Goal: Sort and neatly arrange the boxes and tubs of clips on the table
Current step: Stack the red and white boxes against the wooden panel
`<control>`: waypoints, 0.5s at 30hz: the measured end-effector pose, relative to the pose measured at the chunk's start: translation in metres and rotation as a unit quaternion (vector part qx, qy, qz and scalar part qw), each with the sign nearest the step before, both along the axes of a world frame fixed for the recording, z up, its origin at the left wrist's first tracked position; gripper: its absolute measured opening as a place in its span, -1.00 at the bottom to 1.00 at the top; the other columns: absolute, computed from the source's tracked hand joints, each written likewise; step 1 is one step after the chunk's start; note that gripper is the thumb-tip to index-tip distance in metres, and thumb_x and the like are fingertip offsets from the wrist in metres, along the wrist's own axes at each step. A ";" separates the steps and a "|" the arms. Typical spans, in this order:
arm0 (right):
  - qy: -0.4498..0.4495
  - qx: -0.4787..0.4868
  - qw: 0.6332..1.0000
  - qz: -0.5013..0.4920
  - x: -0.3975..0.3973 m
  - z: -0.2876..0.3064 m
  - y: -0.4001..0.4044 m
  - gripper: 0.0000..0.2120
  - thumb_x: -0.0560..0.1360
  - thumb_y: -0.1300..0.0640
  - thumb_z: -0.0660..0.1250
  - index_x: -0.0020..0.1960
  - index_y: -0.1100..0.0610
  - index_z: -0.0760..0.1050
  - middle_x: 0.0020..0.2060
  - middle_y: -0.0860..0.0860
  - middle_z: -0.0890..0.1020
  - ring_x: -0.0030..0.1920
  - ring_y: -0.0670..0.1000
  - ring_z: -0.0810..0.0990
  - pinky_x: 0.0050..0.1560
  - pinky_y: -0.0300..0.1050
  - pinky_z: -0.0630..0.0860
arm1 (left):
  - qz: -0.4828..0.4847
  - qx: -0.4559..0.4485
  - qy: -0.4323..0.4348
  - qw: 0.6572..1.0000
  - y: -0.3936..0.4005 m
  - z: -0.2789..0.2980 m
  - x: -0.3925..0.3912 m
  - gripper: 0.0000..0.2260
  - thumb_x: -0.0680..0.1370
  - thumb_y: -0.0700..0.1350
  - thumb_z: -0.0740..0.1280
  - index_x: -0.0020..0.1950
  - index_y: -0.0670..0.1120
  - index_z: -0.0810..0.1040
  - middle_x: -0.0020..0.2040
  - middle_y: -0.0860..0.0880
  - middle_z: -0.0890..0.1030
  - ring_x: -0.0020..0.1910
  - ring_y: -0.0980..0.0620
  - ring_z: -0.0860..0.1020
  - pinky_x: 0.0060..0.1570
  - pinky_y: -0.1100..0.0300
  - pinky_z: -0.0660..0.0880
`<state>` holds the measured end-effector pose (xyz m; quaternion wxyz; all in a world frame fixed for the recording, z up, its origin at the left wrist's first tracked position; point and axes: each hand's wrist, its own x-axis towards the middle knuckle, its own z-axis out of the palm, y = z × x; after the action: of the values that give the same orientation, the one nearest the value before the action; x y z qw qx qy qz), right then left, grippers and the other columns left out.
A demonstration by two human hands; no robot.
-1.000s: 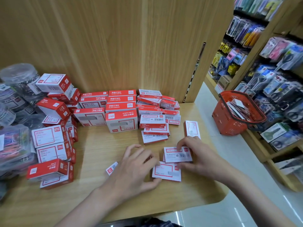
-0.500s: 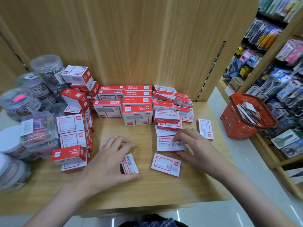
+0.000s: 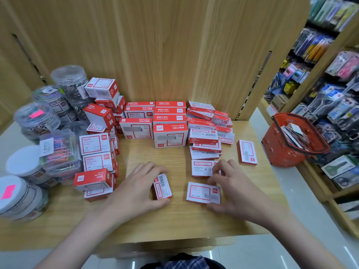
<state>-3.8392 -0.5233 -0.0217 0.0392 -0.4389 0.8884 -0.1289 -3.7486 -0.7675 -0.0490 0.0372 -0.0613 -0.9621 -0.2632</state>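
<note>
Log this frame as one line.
left hand: grips small box | right hand: on flat box | stacks: unfinished

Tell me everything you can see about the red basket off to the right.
The red basket looks like plastic, with perforated walls and a dark-edged handle folded down across its rim. It sits upright on the pale ledge beside the wooden table, below the shelves of hanging stationery. Flat packets stand loosely inside it. Neither hand touches it.
</note>
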 end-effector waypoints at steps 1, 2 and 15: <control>-0.040 -0.031 0.999 -0.014 -0.002 0.006 0.002 -0.52 0.27 -0.26 0.32 0.03 0.04 0.53 -0.05 -0.20 0.30 -0.01 -0.13 0.26 0.10 -0.33 0.31 | 0.007 0.006 0.005 1.000 0.001 0.001 -0.002 -0.37 0.26 0.35 0.18 0.24 0.06 0.41 0.08 0.21 0.38 0.13 0.20 0.31 0.11 0.28 0.28; -0.062 -0.073 0.995 -0.035 -0.005 0.013 0.004 -0.52 0.26 -0.26 0.33 0.02 0.03 0.53 -0.05 -0.23 0.28 0.00 -0.15 0.28 0.07 -0.45 0.24 | 0.013 0.015 0.015 1.000 0.002 0.002 -0.003 -0.39 0.28 0.33 0.19 0.23 0.05 0.43 0.07 0.20 0.40 0.12 0.18 0.33 0.09 0.29 0.28; -0.246 -0.307 0.907 -0.150 -0.023 0.032 -0.005 -0.82 0.39 0.00 0.42 -0.09 0.04 0.51 -0.12 -0.04 0.59 -0.12 -0.05 0.58 -0.11 -0.27 0.50 | -0.011 0.108 0.154 0.982 0.038 0.031 -0.040 -0.51 0.36 0.18 0.33 0.22 -0.01 0.51 0.06 0.23 0.49 0.00 0.16 0.47 0.01 0.32 0.43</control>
<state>-3.8621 -0.5287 0.0103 0.1002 -0.2452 0.8225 -0.5034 -3.7881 -0.7293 -0.0182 0.1885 -0.1077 -0.9100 -0.3533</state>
